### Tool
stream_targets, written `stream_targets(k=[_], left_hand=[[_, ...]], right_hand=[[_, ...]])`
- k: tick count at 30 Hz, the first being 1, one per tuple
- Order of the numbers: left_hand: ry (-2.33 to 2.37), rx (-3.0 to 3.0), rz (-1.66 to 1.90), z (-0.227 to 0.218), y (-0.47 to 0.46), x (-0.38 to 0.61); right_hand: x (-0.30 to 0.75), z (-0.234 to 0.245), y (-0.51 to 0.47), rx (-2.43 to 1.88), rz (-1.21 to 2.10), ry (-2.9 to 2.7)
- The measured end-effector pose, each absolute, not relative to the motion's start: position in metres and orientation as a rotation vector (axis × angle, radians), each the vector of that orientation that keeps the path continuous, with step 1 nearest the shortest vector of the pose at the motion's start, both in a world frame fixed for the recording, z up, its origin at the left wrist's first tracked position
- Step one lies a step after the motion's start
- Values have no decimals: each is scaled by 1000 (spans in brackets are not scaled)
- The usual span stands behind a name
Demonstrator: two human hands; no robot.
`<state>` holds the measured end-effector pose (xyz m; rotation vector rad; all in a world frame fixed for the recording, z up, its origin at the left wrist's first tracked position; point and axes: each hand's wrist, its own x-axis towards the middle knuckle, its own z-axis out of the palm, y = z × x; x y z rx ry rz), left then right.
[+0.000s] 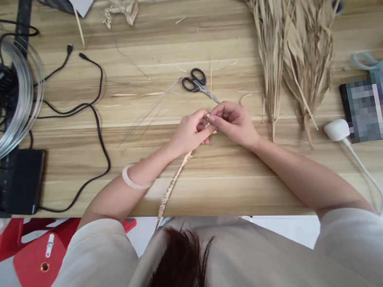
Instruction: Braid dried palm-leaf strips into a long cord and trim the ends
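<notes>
Tan cord running toward seven o'clock, pinched by left hand and right hand, seems mid-twist, needing steady tension next.

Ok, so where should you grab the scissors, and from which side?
Probably by the black handles, coming from the far side of the table. The scissors lie flat, with the handles farther away and the pointed blades aimed nearer and rightward.

braided cord partly hidden by hands, dried leaves cut off above, flat device blurred
</notes>
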<state>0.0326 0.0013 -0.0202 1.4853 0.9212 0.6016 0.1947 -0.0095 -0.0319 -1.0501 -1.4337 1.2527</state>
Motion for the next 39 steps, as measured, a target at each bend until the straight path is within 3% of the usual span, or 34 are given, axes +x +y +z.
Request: stream_targets(k=[39], left_hand=[[930,1524,590,-21,1,31]], right_hand=[[193,-31,-11,-1075,1229,-1414]])
